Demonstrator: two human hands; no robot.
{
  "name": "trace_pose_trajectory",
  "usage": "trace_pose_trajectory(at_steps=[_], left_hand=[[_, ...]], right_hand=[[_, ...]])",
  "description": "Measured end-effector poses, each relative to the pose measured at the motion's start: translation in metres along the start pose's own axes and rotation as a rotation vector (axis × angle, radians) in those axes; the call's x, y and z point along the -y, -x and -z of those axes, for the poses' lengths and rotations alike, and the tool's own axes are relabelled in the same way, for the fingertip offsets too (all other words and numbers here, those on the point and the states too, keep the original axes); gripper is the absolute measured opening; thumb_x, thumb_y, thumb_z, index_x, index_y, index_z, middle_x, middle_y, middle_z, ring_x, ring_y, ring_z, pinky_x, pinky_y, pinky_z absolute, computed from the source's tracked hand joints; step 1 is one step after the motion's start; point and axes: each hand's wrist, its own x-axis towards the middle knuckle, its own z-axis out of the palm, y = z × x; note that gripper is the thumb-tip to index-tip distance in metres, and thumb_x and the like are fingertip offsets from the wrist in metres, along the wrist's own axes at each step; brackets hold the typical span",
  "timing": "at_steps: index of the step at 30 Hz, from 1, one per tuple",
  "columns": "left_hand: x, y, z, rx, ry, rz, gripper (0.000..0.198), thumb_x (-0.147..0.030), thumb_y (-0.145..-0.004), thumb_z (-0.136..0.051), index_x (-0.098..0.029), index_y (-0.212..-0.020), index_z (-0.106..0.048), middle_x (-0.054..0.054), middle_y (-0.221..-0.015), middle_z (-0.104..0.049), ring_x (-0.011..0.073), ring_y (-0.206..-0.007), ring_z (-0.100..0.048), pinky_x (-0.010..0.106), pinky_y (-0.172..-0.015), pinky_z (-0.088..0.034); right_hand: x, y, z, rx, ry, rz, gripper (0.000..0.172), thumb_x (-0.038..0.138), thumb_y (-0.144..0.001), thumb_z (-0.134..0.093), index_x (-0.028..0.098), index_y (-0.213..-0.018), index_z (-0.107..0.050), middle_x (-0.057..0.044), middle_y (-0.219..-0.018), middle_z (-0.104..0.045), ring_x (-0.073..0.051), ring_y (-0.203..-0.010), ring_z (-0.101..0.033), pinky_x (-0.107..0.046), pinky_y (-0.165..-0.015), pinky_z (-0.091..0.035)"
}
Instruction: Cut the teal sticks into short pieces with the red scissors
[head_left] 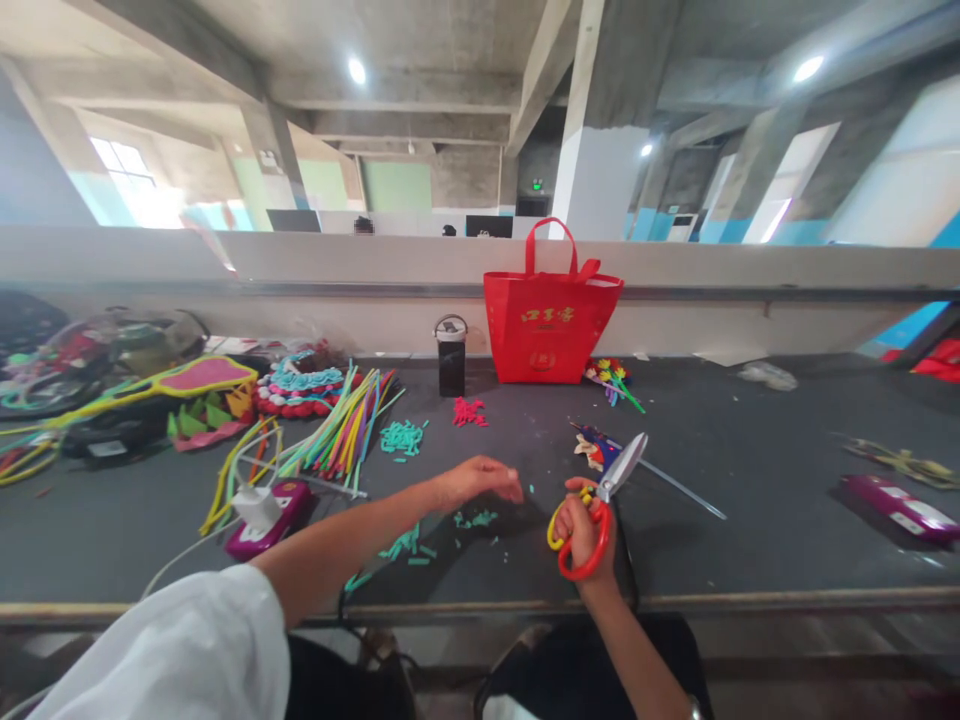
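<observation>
My right hand [589, 535] is closed around the red and yellow handles of a pair of scissors [622, 466]. The silver blades point up and away to the right. My left hand [484, 480] hovers over the dark tabletop, fingers loosely bent and pointing right, with nothing visible in them. Under and beside it lie small cut green pieces [477, 519], with longer green pieces [405, 542] nearer my forearm. Farther back are a heap of cut green pieces [403, 437] and a small heap of red pieces [469, 411].
A bundle of coloured sticks [352, 425] lies left, near a purple power strip [274, 515] with a white plug. A black bottle [451, 362] and red bag [551, 325] stand behind. A small flower bunch [615, 378] and a second purple strip [900, 508] lie right.
</observation>
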Motion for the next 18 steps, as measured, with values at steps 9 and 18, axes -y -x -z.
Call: trace_pose_trajectory(at_steps=[9,18], left_hand=[[-0.002,-0.135,0.030,-0.380,0.082,-0.152,0.036,-0.033,-0.091,-0.058,-0.016,-0.123,-0.055,0.010,-0.123,-0.059,0.0234,-0.103,-0.061,0.045,-0.085,-0.053],[0.028,-0.150,-0.018,-0.058,-0.029,-0.042,0.031,-0.034,-0.089,-0.061,-0.013,-0.111,-0.062,0.009,-0.112,-0.064,0.0217,-0.097,-0.063,0.041,-0.085,-0.053]], right_hand=[[-0.002,-0.001,0.001,-0.006,0.013,0.001,0.025,0.037,-0.078,-0.063,0.024,-0.094,-0.050,0.014,-0.045,-0.036,-0.006,-0.033,-0.035,-0.016,-0.033,-0.033],[-0.005,-0.003,0.002,-0.005,0.020,-0.021,0.029,0.040,-0.078,-0.065,0.023,-0.097,-0.051,0.015,-0.045,-0.036,-0.006,-0.033,-0.035,-0.015,-0.034,-0.032]])
